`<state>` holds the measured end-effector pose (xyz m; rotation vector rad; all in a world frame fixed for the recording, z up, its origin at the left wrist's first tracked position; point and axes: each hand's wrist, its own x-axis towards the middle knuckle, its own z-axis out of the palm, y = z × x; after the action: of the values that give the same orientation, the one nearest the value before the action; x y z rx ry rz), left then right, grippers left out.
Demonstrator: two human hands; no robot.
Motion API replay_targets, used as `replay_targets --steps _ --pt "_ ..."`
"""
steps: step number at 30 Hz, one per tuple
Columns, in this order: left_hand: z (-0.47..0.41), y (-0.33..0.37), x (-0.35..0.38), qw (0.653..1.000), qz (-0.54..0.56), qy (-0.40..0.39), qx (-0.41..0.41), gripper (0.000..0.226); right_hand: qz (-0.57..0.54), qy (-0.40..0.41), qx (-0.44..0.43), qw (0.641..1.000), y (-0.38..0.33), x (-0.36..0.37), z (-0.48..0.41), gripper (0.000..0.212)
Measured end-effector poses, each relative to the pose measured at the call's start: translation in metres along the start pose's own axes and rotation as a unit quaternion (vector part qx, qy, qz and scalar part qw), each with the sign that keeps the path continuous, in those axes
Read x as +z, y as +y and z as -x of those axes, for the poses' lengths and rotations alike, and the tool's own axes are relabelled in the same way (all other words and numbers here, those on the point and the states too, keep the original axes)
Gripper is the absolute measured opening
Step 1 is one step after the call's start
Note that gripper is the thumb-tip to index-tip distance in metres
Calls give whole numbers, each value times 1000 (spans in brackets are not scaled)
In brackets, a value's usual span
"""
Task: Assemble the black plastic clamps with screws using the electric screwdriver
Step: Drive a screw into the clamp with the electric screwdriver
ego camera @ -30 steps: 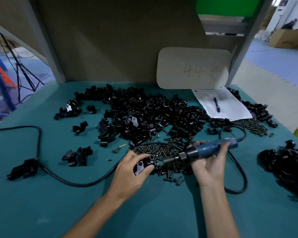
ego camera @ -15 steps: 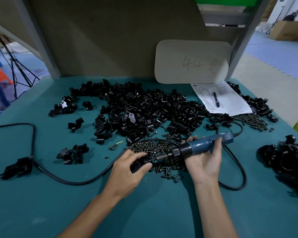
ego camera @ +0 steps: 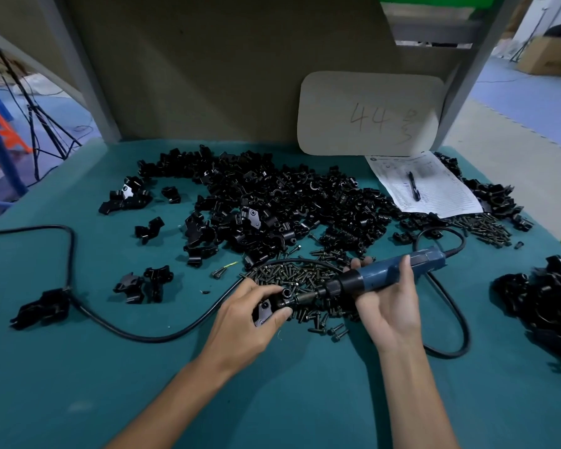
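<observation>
Nearest me, at the near edge of the screw pile point(ego camera: 292, 275), my left hand point(ego camera: 250, 322) grips a black clamp point(ego camera: 266, 311), thumb and fingers curled round it, low over the desk point(ego camera: 78, 384). My right hand point(ego camera: 389, 312), at the pile's right side, is wrapped round the blue electric screwdriver point(ego camera: 386, 273). The tool lies almost level across the pile, with its nose meeting the clamp.

I judge the step in hand to be driving a screw into this clamp. I cannot tell whether the screw is seated, as the bit tip is too small to make out. The next move calls for a bit held in line with the screw hole and a firm grip against the clamp turning, then lifting the tool off and setting the clamp aside.

The black cable point(ego camera: 143, 332) loops out left of the pile. To the pile's right sits a dark mound of clamps point(ego camera: 538, 299), possibly finished ones. Beyond the pile spreads the big heap of loose clamp parts point(ego camera: 289, 202). Farther off and to the right of the pile lies a paper sheet point(ego camera: 434, 189) with a pen on it.
</observation>
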<state>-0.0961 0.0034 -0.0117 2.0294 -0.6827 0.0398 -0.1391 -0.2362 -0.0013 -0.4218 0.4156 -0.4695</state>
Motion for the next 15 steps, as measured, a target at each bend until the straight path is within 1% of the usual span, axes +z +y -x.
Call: replay_targets --steps 4,8,12,15 --pt "0 -2 0 1000 4 -12 -2 37 -24 -1 6 1000 -1 -2 0 43" --pt "-1 -2 1 1000 3 -11 0 38 -30 -2 8 1000 0 -1 0 47" --pt "0 -1 1 1000 -6 -5 5 35 -30 0 10 999 0 -1 0 40" --pt "1 -2 1 1000 -6 -5 2 35 -33 0 8 999 1 -1 0 38"
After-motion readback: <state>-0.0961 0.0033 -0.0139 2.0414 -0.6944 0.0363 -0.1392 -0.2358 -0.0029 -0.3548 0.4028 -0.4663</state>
